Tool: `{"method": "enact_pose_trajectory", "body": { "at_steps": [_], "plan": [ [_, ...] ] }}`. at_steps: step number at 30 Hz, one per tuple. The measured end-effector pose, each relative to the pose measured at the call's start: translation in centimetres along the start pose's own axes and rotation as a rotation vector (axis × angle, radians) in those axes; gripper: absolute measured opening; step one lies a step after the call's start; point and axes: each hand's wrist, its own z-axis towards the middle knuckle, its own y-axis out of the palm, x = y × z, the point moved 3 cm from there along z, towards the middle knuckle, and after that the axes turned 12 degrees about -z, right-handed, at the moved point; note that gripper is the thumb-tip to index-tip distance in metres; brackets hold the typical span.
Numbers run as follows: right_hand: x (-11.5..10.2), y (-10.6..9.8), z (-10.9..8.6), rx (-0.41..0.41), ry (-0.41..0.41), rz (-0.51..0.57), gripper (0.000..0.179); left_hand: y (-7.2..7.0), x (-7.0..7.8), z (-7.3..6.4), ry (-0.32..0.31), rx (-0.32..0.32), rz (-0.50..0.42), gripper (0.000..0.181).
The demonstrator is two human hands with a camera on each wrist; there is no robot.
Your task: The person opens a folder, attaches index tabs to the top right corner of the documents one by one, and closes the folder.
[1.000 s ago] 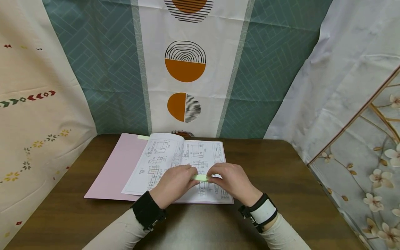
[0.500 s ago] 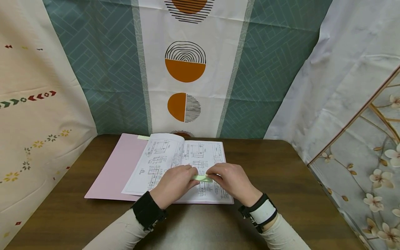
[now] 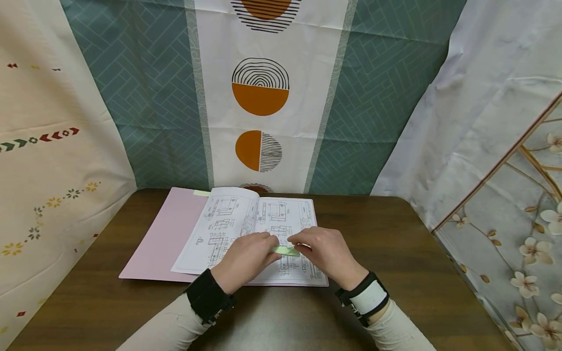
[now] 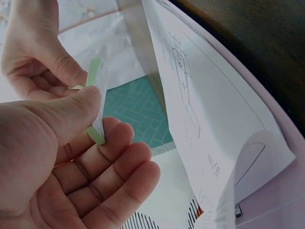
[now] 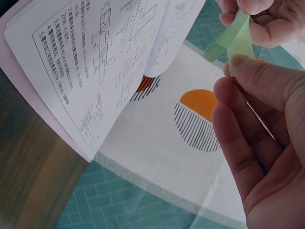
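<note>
Over the open booklet of technical drawings (image 3: 281,212), my left hand (image 3: 248,256) pinches a small pad of pale green sticky notes (image 3: 285,250) between thumb and fingers. My right hand (image 3: 325,251) faces it from the other side. In the right wrist view, my right thumb and index finger pinch one green sticky note (image 5: 241,40), which is folded back from the fanned edges of the pad (image 5: 220,44). That note still joins the pad near the left fingertips. The left wrist view shows the pad edge-on (image 4: 97,102) under my left thumb.
The booklet lies in a pink folder (image 3: 160,239) on the dark wooden table (image 3: 364,224). A pale green strip (image 3: 201,193) sticks at the folder's top edge. Patterned cloths (image 3: 167,97) hang behind and at both sides.
My right fingers have shifted slightly up and to the left, off the pad's right end, which now shows more. My left hand has barely moved; booklet and folder stay in place.
</note>
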Motion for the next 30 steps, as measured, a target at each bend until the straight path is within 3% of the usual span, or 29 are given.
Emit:
{"method": "enact_pose_trajectory", "body": {
  "at_steps": [30],
  "plan": [
    [-0.14, -0.06, 0.07, 0.034, -0.028, 0.02, 0.032, 0.32, 0.0, -0.18, 0.045, 0.007, 0.002, 0.022]
  ]
}}
